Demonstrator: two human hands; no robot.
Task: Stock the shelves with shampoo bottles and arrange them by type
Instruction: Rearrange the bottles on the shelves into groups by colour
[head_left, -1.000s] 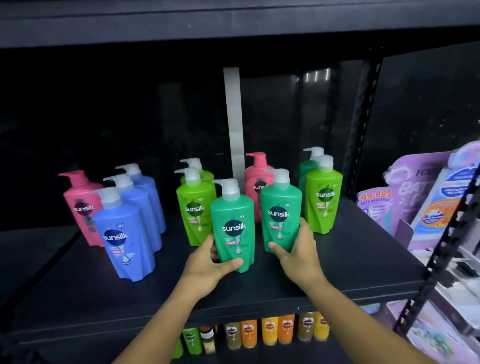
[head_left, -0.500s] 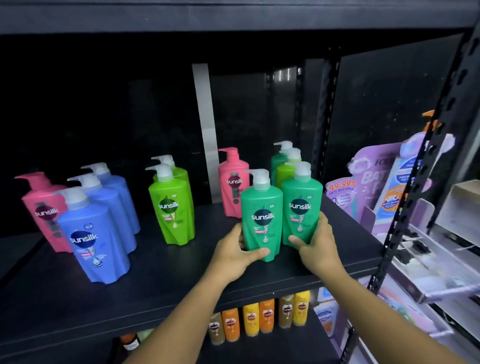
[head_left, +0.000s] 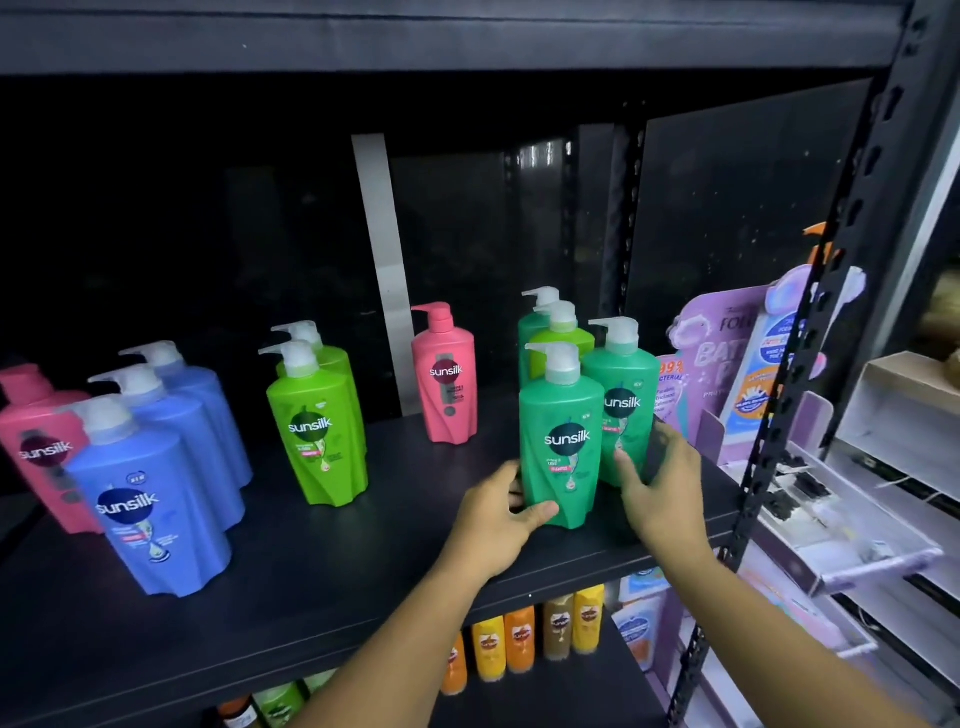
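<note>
On a dark shelf (head_left: 337, 561), left hand (head_left: 496, 514) fingers clasping the front teal bottle (head_left: 561, 415), right hand (head_left: 662, 493) fingers curled round the rear teal bottle (head_left: 626, 374), both upright.

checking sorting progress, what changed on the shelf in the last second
The left hand and right hand slid the front teal bottle and second teal bottle rightward, away from the lime pair, in front of the rear green bottles. Both grips held; the middle pink bottle and blue bottles stayed.

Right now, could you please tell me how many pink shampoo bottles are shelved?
2: left pink bottle, behind the front blue bottle; middle pink bottle, alone by the white strip. More may be hidden.
</note>
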